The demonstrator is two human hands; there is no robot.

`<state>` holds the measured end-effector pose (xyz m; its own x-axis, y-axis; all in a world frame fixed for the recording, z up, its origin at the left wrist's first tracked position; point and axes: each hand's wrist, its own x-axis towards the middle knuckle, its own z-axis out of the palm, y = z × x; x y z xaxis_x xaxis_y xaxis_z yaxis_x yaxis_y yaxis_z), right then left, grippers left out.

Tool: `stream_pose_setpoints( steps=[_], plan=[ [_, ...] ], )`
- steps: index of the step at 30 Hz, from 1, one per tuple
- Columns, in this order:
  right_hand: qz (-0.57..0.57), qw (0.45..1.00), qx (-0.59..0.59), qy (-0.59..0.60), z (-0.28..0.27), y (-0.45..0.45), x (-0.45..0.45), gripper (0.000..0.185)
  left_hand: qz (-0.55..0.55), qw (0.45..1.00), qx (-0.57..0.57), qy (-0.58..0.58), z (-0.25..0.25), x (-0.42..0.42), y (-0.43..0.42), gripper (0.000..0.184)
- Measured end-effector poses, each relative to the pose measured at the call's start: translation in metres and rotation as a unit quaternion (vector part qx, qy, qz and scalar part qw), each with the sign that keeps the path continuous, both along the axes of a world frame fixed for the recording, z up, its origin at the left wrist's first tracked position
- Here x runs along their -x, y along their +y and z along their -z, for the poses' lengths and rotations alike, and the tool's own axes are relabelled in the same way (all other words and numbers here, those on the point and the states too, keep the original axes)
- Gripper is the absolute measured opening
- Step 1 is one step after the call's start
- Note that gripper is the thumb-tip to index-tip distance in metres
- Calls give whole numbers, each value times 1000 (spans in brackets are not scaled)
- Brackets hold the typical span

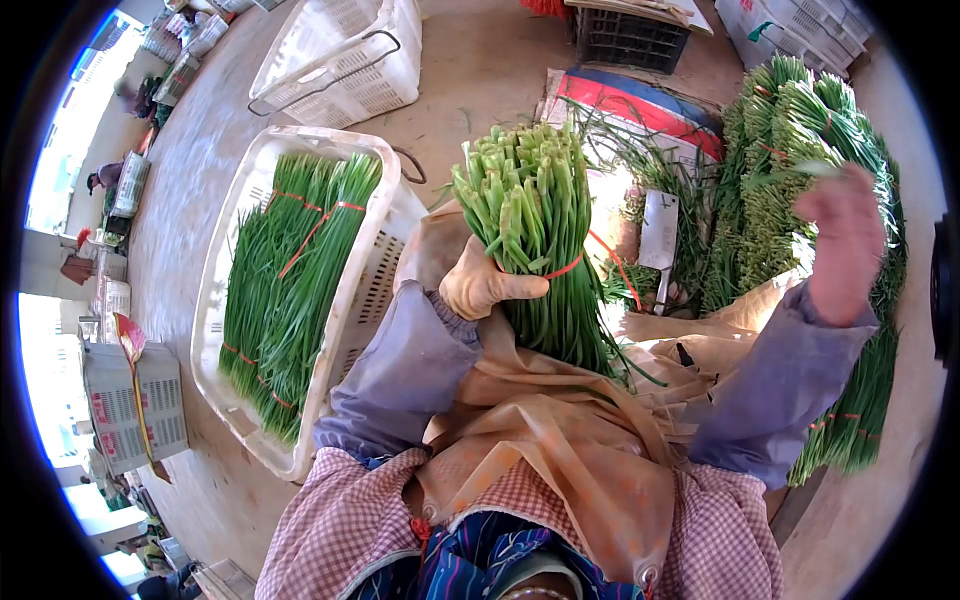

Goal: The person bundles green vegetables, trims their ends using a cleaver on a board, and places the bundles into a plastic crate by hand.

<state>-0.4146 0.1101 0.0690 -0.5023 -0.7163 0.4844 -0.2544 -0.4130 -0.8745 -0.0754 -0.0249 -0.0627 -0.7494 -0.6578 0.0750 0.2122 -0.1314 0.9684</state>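
My left hand (490, 285) is wrapped round a thick bunch of garlic chives (530, 200), its pale cut ends pointing away from me. A red tie (562, 270) crosses the bunch at my thumb, and a loose red end hangs to its right. Raised at the right, my right hand (845, 240) is smeared by motion, so its fingers cannot be made out. A pale green blurred strip (800, 173) shows beside its fingertips; whether the hand holds it is unclear. Below and behind this hand lies a large pile of chives (755, 190), some with red ties.
A white crate (385, 170) at the left holds tied chive bunches. Another white crate (340, 80) stands beyond it. A cleaver (659, 230) lies among loose leaves ahead. A black crate (628, 45) stands at the back. People and more crates are far left.
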Motion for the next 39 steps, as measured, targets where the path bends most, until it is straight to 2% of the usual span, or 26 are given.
stream_pose_setpoints(
  steps=[1, 2, 3, 4, 5, 7, 8, 11, 13, 14, 17, 19, 20, 23, 25, 26, 29, 30, 31, 32, 33, 34, 36, 37, 38, 39],
  plan=[
    [29, 987, -112, 113, 3, -9, -28, 23, 9, 1000, -15, -7, 0, 1, -1, 95],
    [43, 943, -239, 226, 21, -10, -40, 24, 18, 999, -31, -15, 1, 1, -2, 95],
    [40, 942, -186, 278, 31, -13, -72, 25, 28, 998, -47, -25, 2, 3, -2, 94],
    [-21, 955, -107, 277, 46, -17, -92, 24, 23, 998, -45, -31, 1, 5, -1, 91],
    [-106, 967, -123, 199, 62, -15, -113, 25, 26, 998, -53, -24, -1, 7, 1, 89],
    [-111, 980, -95, 133, 63, -18, -159, 24, 33, 997, -69, -13, -8, 9, 4, 86],
    [-108, 980, -91, 140, 64, -20, -169, 24, 3, 998, -2, -55, -30, 11, 7, 79],
    [-67, 968, -62, 234, 67, -30, -179, 24, 11, 999, -34, 12, 6, 10, 2, 74],
    [-38, 963, -24, 264, 79, -37, -181, 22, 8, 1000, -24, -7, -14, 12, 4, 76],
    [-61, 975, -4, 214, 77, -37, -179, 15, 13, 999, -20, -23, -11, 11, 2, 77],
    [-139, 988, -54, 46, 52, -26, -160, 10, 22, 999, -41, -22, -19, 12, 5, 81],
    [-83, 995, -42, -42, 34, -24, -146, 10, 33, 998, -50, -21, -14, 12, 3, 82],
    [-56, 996, -26, 70, 39, -29, -135, 15, 25, 999, -39, -21, -13, 12, 2, 84],
    [-108, 968, -117, 195, 45, -32, -158, 23, 15, 997, -71, -13, -25, 14, 6, 83],
    [-34, 934, -48, 352, 68, -37, -175, 24, 46, 998, -23, -47, -12, 12, 0, 81],
    [-7, 929, 2, 370, 73, -40, -180, 21, 22, 1000, -1, -20, -11, 14, 2, 79],
    [-13, 954, 29, 298, 77, -43, -174, 15, -5, 1000, -18, -11, -19, 14, 7, 79],
    [-52, 977, -5, 208, 67, -38, -167, 7, 18, 998, -65, 15, -15, 13, 6, 83],
    [-71, 995, -48, 47, 51, -30, -163, 1, 27, 998, -56, 6, -16, 13, 5, 88],
    [-23, 1000, 9, 18, 50, -29, -143, 3, 15, 999, -44, 1, -13, 14, 4, 89],
    [-66, 974, 119, -183, 40, -26, -126, 6, 1, 999, -35, -5, -9, 14, 4, 91],
    [-122, 964, 169, -165, 29, -19, -87, 10, 2, 999, -37, -4, -7, 13, 4, 91],
    [-102, 986, 105, -75, 18, -15, -64, 18, 7, 999, -35, -1, -6, 14, 2, 91],
    [-24, 1000, -13, -3, 19, -12, -65, 21, 9, 999, -34, 3, -6, 15, 1, 90],
    [57, 987, -130, 68, 18, -10, -70, 24, 11, 999, -34, 6, -5, 16, 1, 90],
    [77, 957, -152, 236, 31, -11, -82, 32, 13, 999, -35, 7, -5, 16, 1, 90]
  ],
)
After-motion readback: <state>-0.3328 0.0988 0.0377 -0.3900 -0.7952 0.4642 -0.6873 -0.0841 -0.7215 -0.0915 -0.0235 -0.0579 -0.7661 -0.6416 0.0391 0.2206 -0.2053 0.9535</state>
